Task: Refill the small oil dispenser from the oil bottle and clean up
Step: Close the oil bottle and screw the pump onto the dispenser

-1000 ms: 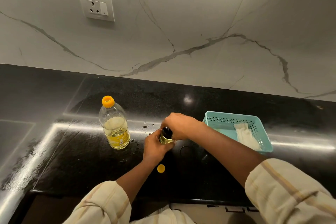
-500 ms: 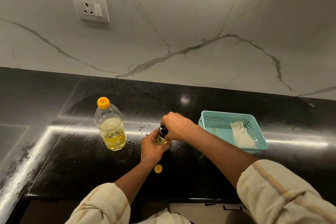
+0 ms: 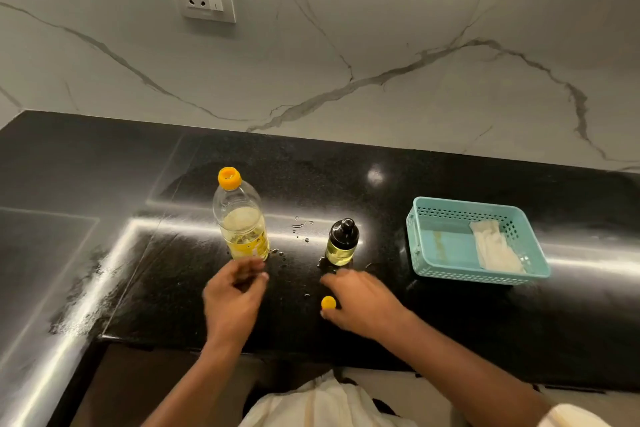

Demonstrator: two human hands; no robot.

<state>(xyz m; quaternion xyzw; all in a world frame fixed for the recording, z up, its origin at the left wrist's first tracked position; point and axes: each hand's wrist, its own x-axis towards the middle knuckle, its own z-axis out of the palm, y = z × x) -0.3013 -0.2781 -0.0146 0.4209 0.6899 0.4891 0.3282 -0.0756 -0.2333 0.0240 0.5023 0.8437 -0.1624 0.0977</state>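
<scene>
Just ahead of the right hand (image 3: 363, 302), the capped oil dispenser (image 3: 342, 242) had been let go, that hand and the left hand (image 3: 232, 298) both relaxed and empty, so cleanup apparently remained.

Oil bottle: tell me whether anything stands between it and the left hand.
Nothing visible does. The left hand is right in front of the oil bottle, with only a strip of counter between them. The small dispenser stands off to the right, out of that path.
</scene>
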